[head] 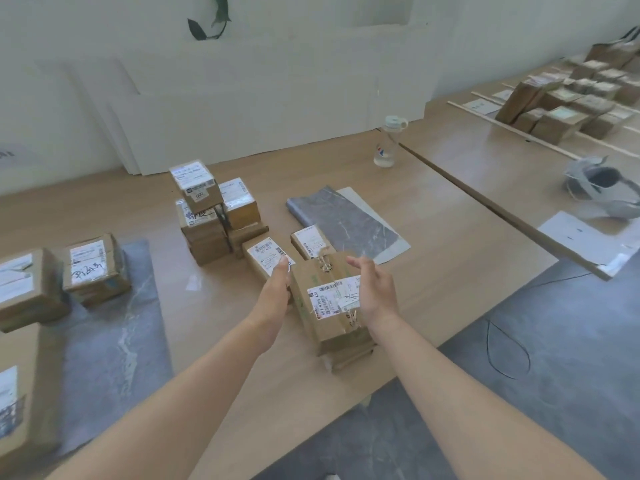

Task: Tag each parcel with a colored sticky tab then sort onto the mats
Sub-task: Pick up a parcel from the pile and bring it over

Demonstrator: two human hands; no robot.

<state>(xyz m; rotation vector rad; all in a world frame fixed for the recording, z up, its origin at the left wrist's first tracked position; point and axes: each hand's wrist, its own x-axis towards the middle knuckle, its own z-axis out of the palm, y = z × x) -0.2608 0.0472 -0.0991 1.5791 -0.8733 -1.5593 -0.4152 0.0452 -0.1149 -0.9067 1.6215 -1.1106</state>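
Head view: left hand (pixel 275 289) and right hand (pixel 375 289) flank the parcel (pixel 329 299), fingers (pixel 358 264) wide, so an uneven squeeze may tip it off the desk (pixel 450 237).

Well beyond the right hand (pixel 375 292) a clear water bottle (pixel 388 142) with a pale lid stands upright. Behind it, white boards (pixel 277 109) lean on the wall. Far to that hand's right lie a crumpled grey bag (pixel 602 192) and a white sheet (pixel 581 237). Nearer, a black cable (pixel 488 344) loops on the floor.
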